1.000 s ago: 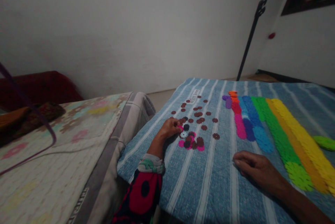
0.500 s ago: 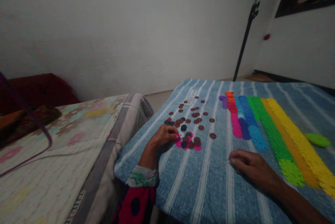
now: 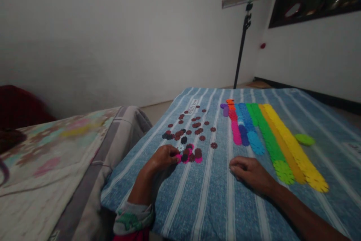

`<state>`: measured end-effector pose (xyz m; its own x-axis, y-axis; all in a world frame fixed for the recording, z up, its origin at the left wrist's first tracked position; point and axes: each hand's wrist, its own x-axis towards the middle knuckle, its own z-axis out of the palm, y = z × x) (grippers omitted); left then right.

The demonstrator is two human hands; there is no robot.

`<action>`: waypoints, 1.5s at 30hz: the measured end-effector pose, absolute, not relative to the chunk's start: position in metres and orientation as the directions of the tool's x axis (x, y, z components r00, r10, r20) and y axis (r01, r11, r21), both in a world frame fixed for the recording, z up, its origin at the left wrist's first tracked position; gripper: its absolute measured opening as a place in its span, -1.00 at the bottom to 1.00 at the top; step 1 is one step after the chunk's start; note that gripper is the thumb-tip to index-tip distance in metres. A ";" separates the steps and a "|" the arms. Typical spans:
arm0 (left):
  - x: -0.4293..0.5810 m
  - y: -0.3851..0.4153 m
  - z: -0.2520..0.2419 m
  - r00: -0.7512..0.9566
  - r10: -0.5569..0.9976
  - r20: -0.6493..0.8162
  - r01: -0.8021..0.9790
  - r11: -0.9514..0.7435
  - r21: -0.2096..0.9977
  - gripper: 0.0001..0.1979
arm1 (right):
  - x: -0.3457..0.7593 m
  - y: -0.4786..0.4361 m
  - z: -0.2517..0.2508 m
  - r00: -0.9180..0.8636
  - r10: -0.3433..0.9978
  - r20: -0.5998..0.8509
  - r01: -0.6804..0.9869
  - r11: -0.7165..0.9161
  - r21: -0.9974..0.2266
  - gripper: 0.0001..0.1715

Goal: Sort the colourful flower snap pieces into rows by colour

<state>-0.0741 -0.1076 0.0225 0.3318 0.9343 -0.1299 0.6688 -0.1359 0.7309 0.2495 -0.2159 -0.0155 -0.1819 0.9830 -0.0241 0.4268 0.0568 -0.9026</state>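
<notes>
My left hand (image 3: 164,159) is pinched at the edge of a loose cluster of notched plastic discs. A pink disc (image 3: 178,158) is at its thumb and fingertips. Brown discs (image 3: 198,153) and a black disc (image 3: 184,158) overlap other pink ones just beside it. Farther back, brown discs lie scattered, with black discs (image 3: 168,135) among them. A pale, clear-looking disc (image 3: 180,147) lies near my fingers. My right hand (image 3: 252,173) rests on the striped cloth with its fingers curled in; nothing shows in it.
On the right, overlapping discs form rows by colour: pink (image 3: 236,132), blue (image 3: 256,143), green (image 3: 267,137) and yellow (image 3: 296,145). A lime-green pile (image 3: 305,139) lies beyond them. A blue striped cloth (image 3: 217,211) covers the surface. Left stands a patterned bed (image 3: 70,158); behind, a lamp stand (image 3: 240,53).
The camera has turned to the right, so everything sits farther left in view. My left hand stays pinched at the pink disc. My right hand remains curled on the cloth.
</notes>
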 end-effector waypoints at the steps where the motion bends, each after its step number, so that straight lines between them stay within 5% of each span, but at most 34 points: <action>1: -0.074 -0.108 0.023 0.342 0.931 -0.127 0.676 -0.150 0.722 -0.89 | 0.249 -0.215 -0.014 -0.181 0.983 -0.021 0.419 0.057 -0.906 -0.82; 17: -0.076 -0.122 0.029 0.179 0.971 -0.156 0.561 0.030 0.828 -0.68 | 0.248 -0.213 -0.008 -0.163 0.987 0.014 0.361 0.072 -0.930 -0.90; 22: -0.071 -0.116 0.044 0.199 0.980 -0.013 0.675 -0.128 0.727 -0.77 | 0.248 -0.211 -0.011 -0.160 0.987 0.026 0.329 0.078 -0.941 -0.90; 28: 0.010 -0.114 0.052 0.512 0.858 -0.028 0.619 -0.347 0.704 -0.81 | 0.257 -0.209 -0.011 -0.214 0.976 -0.041 0.271 0.018 -0.962 -0.87; 34: 0.104 -0.100 0.038 0.703 0.702 0.118 0.529 -0.626 0.574 -0.86 | 0.270 -0.211 -0.005 -0.297 0.949 -0.104 0.266 -0.022 -0.964 -0.79; 45: 0.153 -0.080 0.003 0.650 0.745 0.147 0.579 -0.612 0.539 -0.78 | 0.270 -0.209 -0.009 -0.317 0.943 -0.105 0.233 -0.030 -0.972 -0.81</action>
<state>0.1531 -0.0798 0.0027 0.6503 0.7454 0.1467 0.5794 -0.6115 0.5388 0.2702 -0.2085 -0.0086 -0.3169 0.9426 -0.1054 0.2334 -0.0302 -0.9719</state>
